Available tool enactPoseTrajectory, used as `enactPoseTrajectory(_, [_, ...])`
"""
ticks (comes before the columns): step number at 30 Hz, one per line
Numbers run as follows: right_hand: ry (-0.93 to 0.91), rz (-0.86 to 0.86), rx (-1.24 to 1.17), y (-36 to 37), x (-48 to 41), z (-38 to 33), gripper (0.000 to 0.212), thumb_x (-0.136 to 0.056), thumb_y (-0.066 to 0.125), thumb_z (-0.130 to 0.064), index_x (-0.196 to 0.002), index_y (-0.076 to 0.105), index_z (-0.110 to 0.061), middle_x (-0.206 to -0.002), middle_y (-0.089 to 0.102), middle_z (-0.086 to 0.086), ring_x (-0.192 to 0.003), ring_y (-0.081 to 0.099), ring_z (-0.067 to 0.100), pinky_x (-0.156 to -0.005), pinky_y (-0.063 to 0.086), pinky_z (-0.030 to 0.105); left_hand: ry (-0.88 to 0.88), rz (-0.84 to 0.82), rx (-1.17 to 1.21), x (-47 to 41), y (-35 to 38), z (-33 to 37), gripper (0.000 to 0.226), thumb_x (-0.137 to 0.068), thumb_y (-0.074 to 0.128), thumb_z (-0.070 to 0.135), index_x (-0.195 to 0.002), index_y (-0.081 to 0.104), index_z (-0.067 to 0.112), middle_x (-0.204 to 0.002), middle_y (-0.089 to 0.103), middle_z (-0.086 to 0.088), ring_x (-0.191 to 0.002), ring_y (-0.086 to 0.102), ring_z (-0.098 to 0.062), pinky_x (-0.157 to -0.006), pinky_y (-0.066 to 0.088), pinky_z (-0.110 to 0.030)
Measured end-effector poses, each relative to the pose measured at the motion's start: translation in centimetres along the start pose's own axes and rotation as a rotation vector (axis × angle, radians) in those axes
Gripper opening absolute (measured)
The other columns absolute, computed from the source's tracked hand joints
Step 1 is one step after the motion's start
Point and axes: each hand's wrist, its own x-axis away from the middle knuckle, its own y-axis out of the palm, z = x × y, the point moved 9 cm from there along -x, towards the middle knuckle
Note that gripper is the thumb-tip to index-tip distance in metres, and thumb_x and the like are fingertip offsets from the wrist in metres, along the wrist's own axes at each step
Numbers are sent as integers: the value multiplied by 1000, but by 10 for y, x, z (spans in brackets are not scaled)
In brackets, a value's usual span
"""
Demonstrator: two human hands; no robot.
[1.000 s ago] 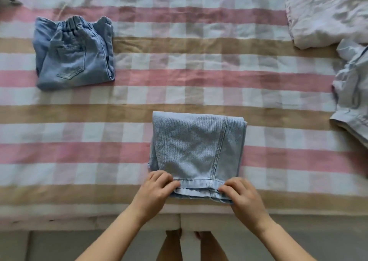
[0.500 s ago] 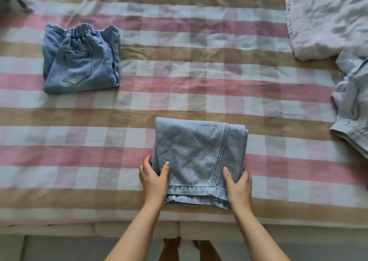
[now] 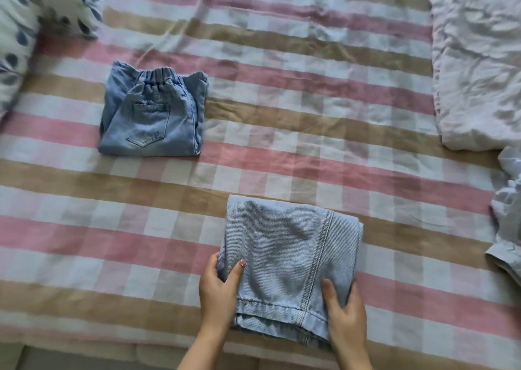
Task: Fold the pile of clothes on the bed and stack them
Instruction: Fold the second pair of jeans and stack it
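From the head camera we see the light folded jeans [image 3: 290,259] at the near edge of the checked bed [image 3: 282,149]. The left hand [image 3: 218,288] and the right hand [image 3: 345,313] grip their side edges, thumbs on top. Darker folded jeans [image 3: 153,115] lie far left, well apart.

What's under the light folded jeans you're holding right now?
The light folded jeans lie on the checked bedsheet. The left hand and right hand grip their sides, thumbs on top. The fingertips go out of sight beneath, and anything else underneath is covered.
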Motion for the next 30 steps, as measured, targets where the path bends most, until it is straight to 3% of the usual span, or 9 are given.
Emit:
enactPoseTrajectory(2, [-38, -16, -29, 23, -8, -32, 17, -84, 62, -23, -92, 53, -34, -93, 55, -28, -82, 52, -14, -70, 37, 4, 49, 72, 11, -17, -26, 22, 13, -84, 66, 16, -93, 60, 23, -85, 68, 4, -78, 62, -1, -66, 47, -12])
enactPoseTrajectory(4, [-92, -53, -79, 54, -21, -65, 22, -84, 63, -17, -92, 54, -36, -93, 59, -24, -84, 55, -15, -68, 39, 1, 129, 159, 0, -40, -54, 48, 16, -83, 67, 11, -84, 57, 23, -77, 64, 2, -70, 59, 1, -60, 42, -7])
enactPoseTrajectory(7, [-175, -119, -123, 118, -47, -120, 22, -86, 62, -15, -101, 54, -29, -99, 64, -11, -93, 60, 3, -77, 43, 15, 225, 270, -36, -92, -100, 88, 23, -82, 67, 8, -83, 54, 28, -79, 61, 4, -73, 56, 3, -63, 41, -7])
enactPoseTrajectory(11, [-253, -187, -190, 208, -84, -185, 18, -88, 58, -20, -95, 52, -35, -98, 62, -14, -93, 60, 2, -73, 46, 13, 291, 337, -45, -178, -153, 122, 23, -85, 65, 14, -106, 56, 15, -97, 60, 0, -88, 56, -10, -72, 44, -18])
enactPoseTrajectory(16, [-326, -248, -168, 313, -124, -242, 13, -92, 54, -23, -103, 48, -25, -103, 60, 1, -97, 58, 20, -85, 49, 39, 385, 428, -186, -281, -208, 151, 23, -86, 63, 13, -105, 52, 5, -98, 53, -10, -88, 49, -19, -71, 37, -19])
enactPoseTrajectory(20, [-347, -210, -90, 361, -151, -247, 20, -94, 51, -20, -108, 51, -7, -105, 58, 13, -99, 55, 27, -86, 43, 37, 385, 374, -249, -342, -217, 143, 24, -86, 62, 9, -107, 52, 3, -103, 54, -17, -93, 51, -25, -79, 41, -30])
enactPoseTrajectory(24, [-270, -143, 37, 379, -170, -220, 26, -97, 45, -23, -111, 47, -2, -109, 53, 14, -100, 51, 28, -74, 34, 27, 268, 366, -271, -374, -209, 108, 24, -88, 59, 8, -108, 50, -2, -106, 54, -23, -99, 52, -34, -81, 39, -35])
enactPoseTrajectory(30, [-143, -140, 227, 387, -187, -203, 28, -98, 38, -26, -112, 42, -1, -117, 49, 20, -107, 49, 37, -84, 38, 40, 161, 364, -363, -386, -198, 84, 28, -94, 46, 8, -116, 46, -9, -115, 46, -29, -107, 44, -38, -87, 32, -35])
